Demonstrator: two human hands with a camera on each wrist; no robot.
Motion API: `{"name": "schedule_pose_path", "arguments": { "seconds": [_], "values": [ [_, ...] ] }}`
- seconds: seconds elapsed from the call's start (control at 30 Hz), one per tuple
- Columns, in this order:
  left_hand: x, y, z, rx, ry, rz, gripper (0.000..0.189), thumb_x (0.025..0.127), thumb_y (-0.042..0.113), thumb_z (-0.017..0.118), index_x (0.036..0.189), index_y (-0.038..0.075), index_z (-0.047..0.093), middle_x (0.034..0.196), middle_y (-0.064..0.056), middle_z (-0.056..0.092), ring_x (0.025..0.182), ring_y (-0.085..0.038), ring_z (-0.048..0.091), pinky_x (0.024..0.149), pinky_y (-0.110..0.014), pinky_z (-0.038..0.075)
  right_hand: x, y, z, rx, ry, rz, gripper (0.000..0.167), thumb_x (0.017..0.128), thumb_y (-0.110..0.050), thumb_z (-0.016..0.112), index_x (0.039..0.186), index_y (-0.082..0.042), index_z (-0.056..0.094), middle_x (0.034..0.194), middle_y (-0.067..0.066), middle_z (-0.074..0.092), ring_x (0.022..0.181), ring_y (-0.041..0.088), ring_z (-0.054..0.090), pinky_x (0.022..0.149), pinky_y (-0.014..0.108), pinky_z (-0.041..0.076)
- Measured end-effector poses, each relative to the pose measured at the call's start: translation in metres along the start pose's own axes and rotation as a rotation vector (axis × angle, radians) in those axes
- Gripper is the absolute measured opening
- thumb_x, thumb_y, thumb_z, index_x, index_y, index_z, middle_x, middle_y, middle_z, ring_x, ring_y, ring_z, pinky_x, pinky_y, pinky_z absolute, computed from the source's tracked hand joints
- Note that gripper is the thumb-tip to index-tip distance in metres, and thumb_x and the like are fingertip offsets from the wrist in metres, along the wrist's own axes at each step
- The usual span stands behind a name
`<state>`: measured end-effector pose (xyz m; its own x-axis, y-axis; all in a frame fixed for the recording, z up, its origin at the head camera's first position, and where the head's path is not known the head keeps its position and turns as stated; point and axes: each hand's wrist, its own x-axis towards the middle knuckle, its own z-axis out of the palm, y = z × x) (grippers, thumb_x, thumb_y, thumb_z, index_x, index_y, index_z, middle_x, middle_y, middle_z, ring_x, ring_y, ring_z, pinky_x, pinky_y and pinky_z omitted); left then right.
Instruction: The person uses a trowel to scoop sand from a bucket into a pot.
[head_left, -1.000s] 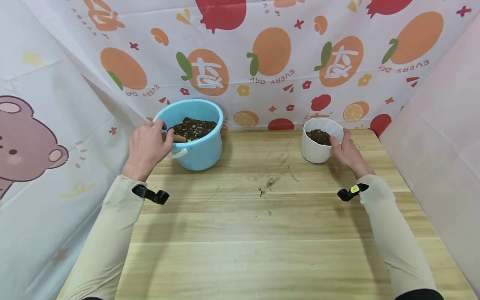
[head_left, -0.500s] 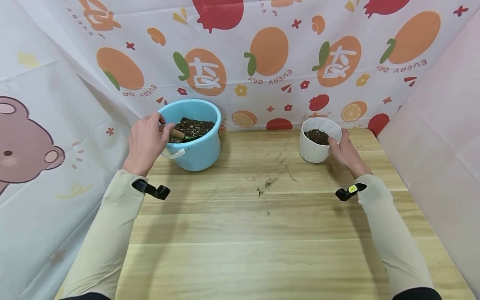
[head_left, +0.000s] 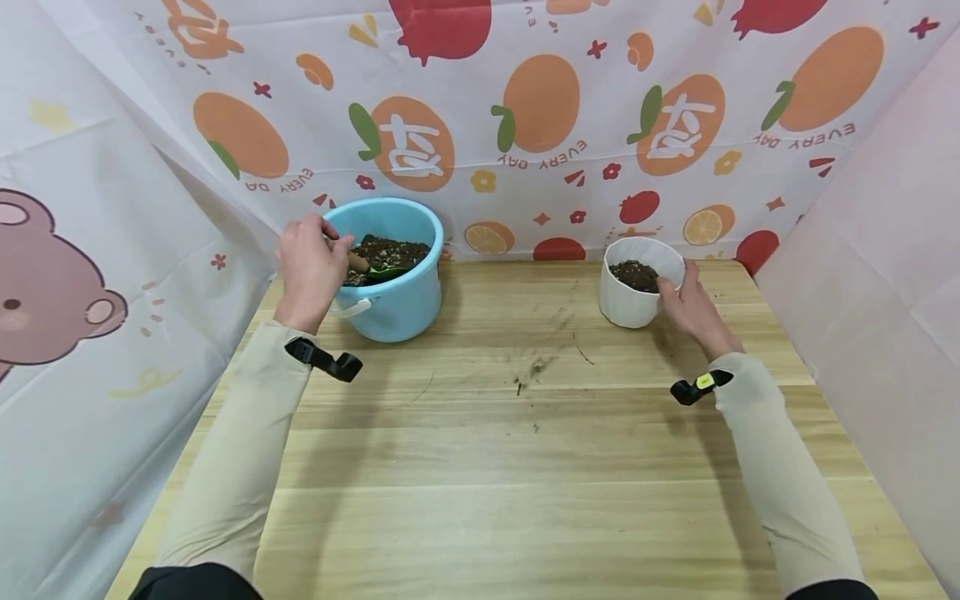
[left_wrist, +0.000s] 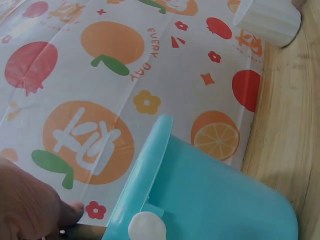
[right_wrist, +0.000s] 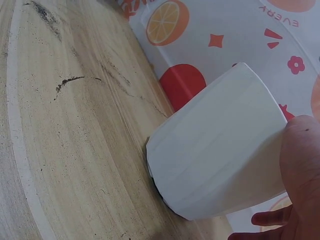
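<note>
My left hand [head_left: 310, 265] grips the wooden handle [head_left: 358, 263] of a small trowel, at the left rim of a light blue bucket [head_left: 397, 308]. Dark potting soil [head_left: 392, 252] lies inside, and the trowel's green blade [head_left: 387, 273] rests low against it near the front wall. In the left wrist view the bucket's rim hides the blade. On the right, my right hand [head_left: 697, 310] holds a white ribbed plant pot [head_left: 627, 302] by its rim, thumb on the near side. Soil [head_left: 634, 275] fills part of this pot, which stands upright on the table.
Crumbs of soil [head_left: 538, 367] and thin dark scraps are scattered on the wooden table [head_left: 480, 467] between the two containers. A fruit-print curtain [head_left: 472, 150] rises right behind them, and pale cloth hangs on both sides. The bucket's white handle [head_left: 356, 309] hangs at its front left.
My left hand has shifted slightly right and up at the bucket's rim, and the trowel's green blade shows more above the soil. My right hand and the white pot stay put.
</note>
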<state>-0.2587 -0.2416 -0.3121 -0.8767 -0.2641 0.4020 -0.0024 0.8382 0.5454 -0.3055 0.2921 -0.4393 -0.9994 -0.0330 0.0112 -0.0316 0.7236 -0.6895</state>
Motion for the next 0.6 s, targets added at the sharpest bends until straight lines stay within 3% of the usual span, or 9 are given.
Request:
{"name": "schedule_pose_path", "arguments": {
  "seconds": [0.23, 0.43, 0.5, 0.53, 0.6],
  "values": [
    [0.009, -0.001, 0.003, 0.052, -0.122, -0.043, 0.030, 0.086, 0.017, 0.079, 0.098, -0.003, 0.061, 0.097, -0.022, 0.064, 0.097, -0.040, 0.059, 0.082, -0.050, 0.046, 0.000, -0.002, -0.001, 0.010, 0.004, 0.024, 0.076, 0.106, -0.046, 0.028, 0.160, -0.004, -0.005, 0.156, 0.041, 0.028, 0.146, 0.053, 0.032, 0.118, 0.067, 0.028],
    [0.011, -0.004, 0.005, 0.089, -0.204, -0.016, 0.015, 0.091, 0.009, 0.065, 0.097, -0.005, 0.062, 0.102, -0.028, 0.066, 0.099, -0.044, 0.059, 0.097, -0.056, 0.046, -0.001, 0.000, 0.000, -0.002, 0.005, 0.026, 0.076, 0.106, -0.046, 0.027, 0.160, -0.003, -0.004, 0.157, 0.040, 0.027, 0.146, 0.054, 0.032, 0.118, 0.067, 0.028],
    [0.011, -0.005, 0.005, 0.087, -0.228, -0.026, 0.014, 0.092, 0.008, 0.062, 0.097, -0.005, 0.062, 0.103, -0.028, 0.066, 0.100, -0.043, 0.059, 0.097, -0.056, 0.046, -0.001, 0.001, 0.001, -0.004, 0.007, 0.025, 0.076, 0.106, -0.046, 0.027, 0.160, -0.003, -0.004, 0.157, 0.039, 0.027, 0.146, 0.054, 0.032, 0.117, 0.067, 0.028],
    [0.011, -0.005, 0.006, 0.090, -0.234, -0.036, 0.014, 0.091, 0.008, 0.062, 0.097, -0.005, 0.063, 0.103, -0.027, 0.065, 0.101, -0.043, 0.058, 0.091, -0.055, 0.047, -0.002, 0.001, 0.001, -0.006, 0.005, 0.024, 0.076, 0.106, -0.046, 0.026, 0.160, -0.003, -0.004, 0.158, 0.039, 0.027, 0.146, 0.054, 0.032, 0.117, 0.067, 0.028],
    [0.012, -0.006, 0.007, 0.094, -0.233, -0.060, 0.015, 0.089, 0.008, 0.068, 0.096, -0.004, 0.063, 0.101, -0.026, 0.065, 0.101, -0.042, 0.056, 0.091, -0.055, 0.046, -0.002, 0.000, 0.002, -0.008, 0.001, 0.027, 0.077, 0.106, -0.048, 0.027, 0.160, -0.004, -0.005, 0.158, 0.038, 0.027, 0.146, 0.054, 0.032, 0.118, 0.067, 0.028]
  ]
}}
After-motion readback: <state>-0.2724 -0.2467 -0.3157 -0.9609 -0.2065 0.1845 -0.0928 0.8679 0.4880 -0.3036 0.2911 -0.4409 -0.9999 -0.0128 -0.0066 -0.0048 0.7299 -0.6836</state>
